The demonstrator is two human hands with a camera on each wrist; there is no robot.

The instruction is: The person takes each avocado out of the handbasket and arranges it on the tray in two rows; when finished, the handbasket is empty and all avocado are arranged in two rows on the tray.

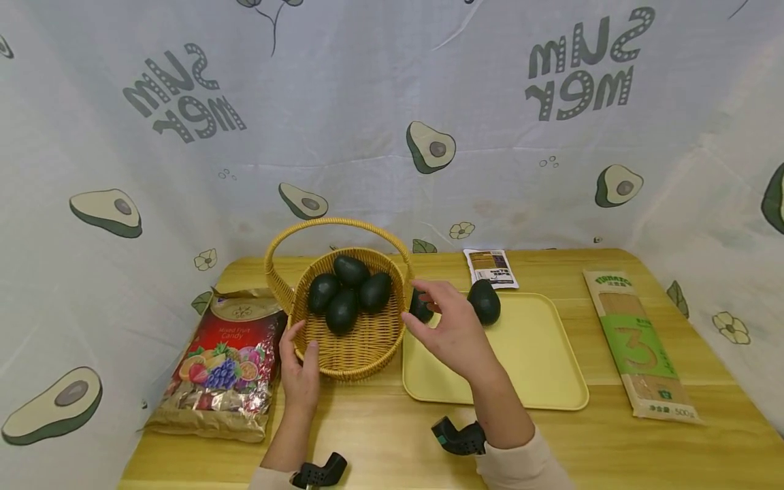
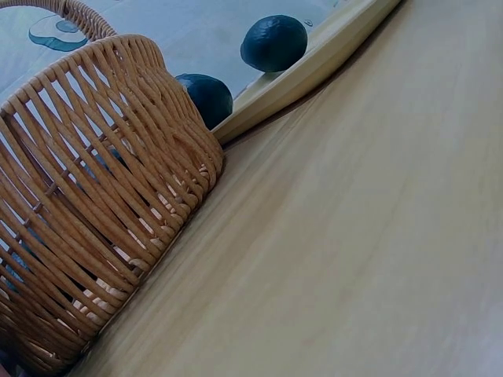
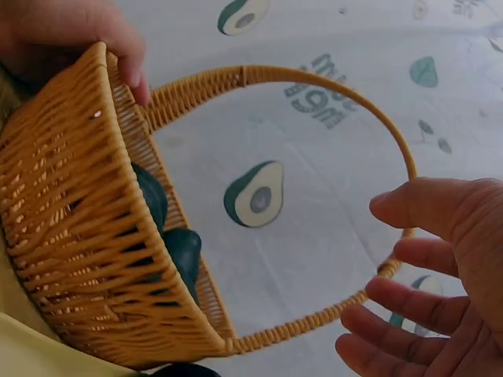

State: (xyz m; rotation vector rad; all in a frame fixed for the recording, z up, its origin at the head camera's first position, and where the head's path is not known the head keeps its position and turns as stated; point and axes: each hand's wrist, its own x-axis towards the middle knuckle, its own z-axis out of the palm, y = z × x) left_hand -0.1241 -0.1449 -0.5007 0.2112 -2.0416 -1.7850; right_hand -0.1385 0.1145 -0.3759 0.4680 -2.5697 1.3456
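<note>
A yellow wicker basket (image 1: 349,361) with a tall arched handle (image 1: 335,222) stands left of centre, several dark green avocados (image 1: 341,313) lying inside. At its front left rim, my left hand (image 1: 300,381) grips the edge, thumb on the inner side; the right wrist view shows this left hand (image 3: 86,39) over the rim too. My right hand (image 1: 453,330) hovers by the basket's right side with fingers parted and loosely bent, nothing between them. On the yellow tray (image 1: 527,367) sit two more avocados: one (image 1: 484,302) in plain sight, another (image 1: 420,307) partly hidden behind my right hand.
Left of the basket lies a red and gold candy bag (image 1: 226,367). A small white packet (image 1: 491,268) is behind the tray, and a long pack of noodles (image 1: 640,347) lies far right. A printed curtain (image 1: 367,136) encloses the wooden table (image 1: 373,435).
</note>
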